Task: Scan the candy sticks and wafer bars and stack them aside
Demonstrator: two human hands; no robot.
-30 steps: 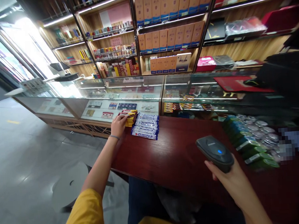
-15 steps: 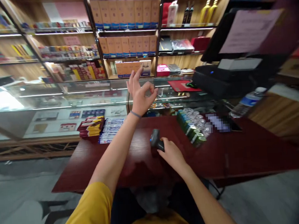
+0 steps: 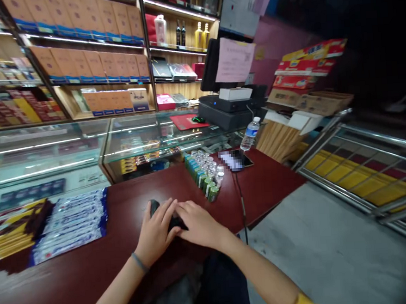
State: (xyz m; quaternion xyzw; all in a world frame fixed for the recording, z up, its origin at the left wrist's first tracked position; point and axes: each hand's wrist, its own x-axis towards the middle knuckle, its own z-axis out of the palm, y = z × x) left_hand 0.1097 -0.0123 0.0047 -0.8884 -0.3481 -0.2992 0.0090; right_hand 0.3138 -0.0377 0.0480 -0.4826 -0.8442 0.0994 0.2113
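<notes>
A dark barcode scanner (image 3: 153,208) rests low over the dark red table (image 3: 129,189), mostly covered by my hands. Over its head end lies my left hand (image 3: 155,231), fingers curved round it and a grey band on the wrist. My right hand (image 3: 201,224) closes on the handle end, its fingertips meeting those of the left. To the left are a pack of white and blue wrapped sticks (image 3: 72,223) and several yellow and brown packets (image 3: 17,230). Beyond my right hand stand rows of small green-labelled bottles or cans (image 3: 204,170).
A phone-like device (image 3: 236,160) lies behind the cans, with a water bottle (image 3: 250,135) by it. A black cable (image 3: 241,195) crosses the table edge. Glass display counters (image 3: 135,129) stand behind. A metal rack (image 3: 364,168) stands at right.
My left hand has come down from a raised finger-circle gesture onto the scanner, joining my right hand. The view has swung to the right.
</notes>
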